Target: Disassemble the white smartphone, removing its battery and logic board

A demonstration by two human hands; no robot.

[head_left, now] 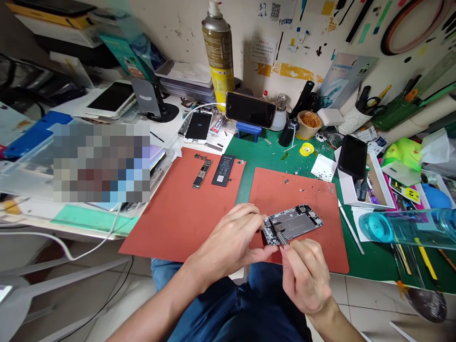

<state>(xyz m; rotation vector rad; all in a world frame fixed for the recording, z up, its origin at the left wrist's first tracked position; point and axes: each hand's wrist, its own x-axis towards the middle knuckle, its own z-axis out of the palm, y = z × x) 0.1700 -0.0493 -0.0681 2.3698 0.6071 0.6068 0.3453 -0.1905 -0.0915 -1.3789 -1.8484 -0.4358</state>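
An opened phone housing (294, 225), silver-grey inside with its battery bay bare, lies on the right red mat. My left hand (237, 230) holds its left end between thumb and fingers. In my right hand (308, 270) is a slim tool with a ridged metal grip (281, 237), its thin dark end over the left end of the housing. The exact kind of tool cannot be made out. On the left red mat lie a phone logic board (202, 172) and a black phone battery (223, 171).
Tiny screws and parts (286, 181) are scattered on the right mat (263, 190). A metal pen-like tool (351, 228) and a blue bottle (402, 225) lie to the right. Behind, a phone (250, 110) rests on a blue stand (249, 128) before a spray can (219, 57).
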